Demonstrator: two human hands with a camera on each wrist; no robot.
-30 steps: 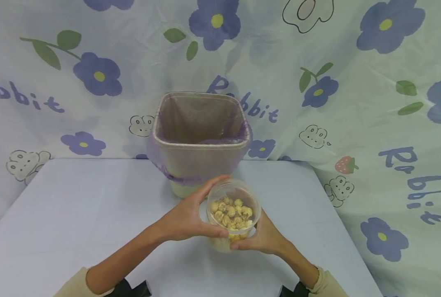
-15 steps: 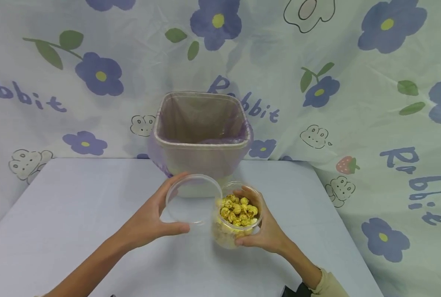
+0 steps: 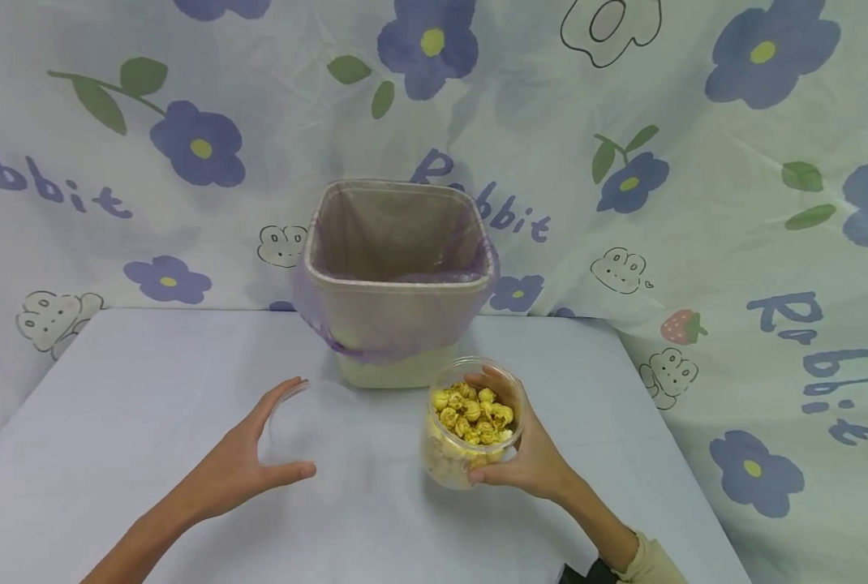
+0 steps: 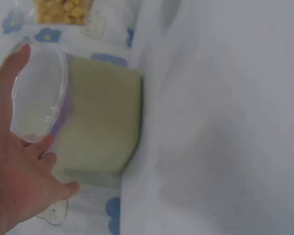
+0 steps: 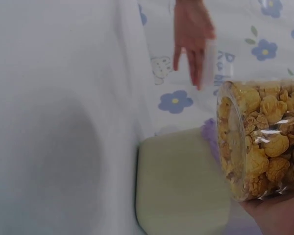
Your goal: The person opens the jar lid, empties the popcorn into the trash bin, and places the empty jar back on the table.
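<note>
My left hand (image 3: 240,462) holds a clear round plastic lid (image 4: 39,93) by its edge, between thumb and fingers. In the head view the lid is nearly see-through against the white tabletop. My right hand (image 3: 539,458) grips a clear plastic jar (image 3: 444,470) around its right side. Yellow popcorn (image 3: 474,418) fills the jar, whose top is uncovered and tilted toward the head camera. The right wrist view shows the jar's base and side close up, with popcorn (image 5: 277,142) against the wall. A gap separates lid and jar.
Behind the hands stands a beige bin (image 3: 397,324), open at the top and lined with a purple bag (image 3: 317,316). It rests on a white-covered table (image 3: 186,373). A flowered curtain (image 3: 273,146) hangs at the back and right.
The lid has come off the jar; my left hand has carried it left and slightly down, away from the jar. My right hand with the jar has shifted slightly right.
</note>
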